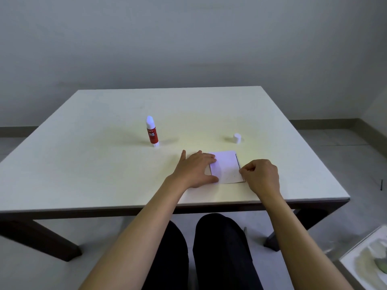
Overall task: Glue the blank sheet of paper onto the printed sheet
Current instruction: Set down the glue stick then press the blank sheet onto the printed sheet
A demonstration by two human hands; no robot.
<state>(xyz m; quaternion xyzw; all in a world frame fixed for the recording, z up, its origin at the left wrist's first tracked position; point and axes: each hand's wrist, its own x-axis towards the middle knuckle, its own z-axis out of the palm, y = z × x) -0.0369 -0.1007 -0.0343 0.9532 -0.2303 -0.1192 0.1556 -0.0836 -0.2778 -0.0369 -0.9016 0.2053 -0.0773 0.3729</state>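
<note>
Pressing blank sheet [226, 168] flat with open left hand [195, 169]; right hand [261, 174], nearer, pinching right edge over printed sheet [237, 162].

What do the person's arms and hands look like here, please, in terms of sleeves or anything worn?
Both forearms are bare from the bottom of the frame to the wrists, with no sleeve in view. The left hand and right hand are bare too: no gloves, and no watch, bracelet or ring shows. No markings can be made out. Dark trousers cover the legs below the table.
</note>
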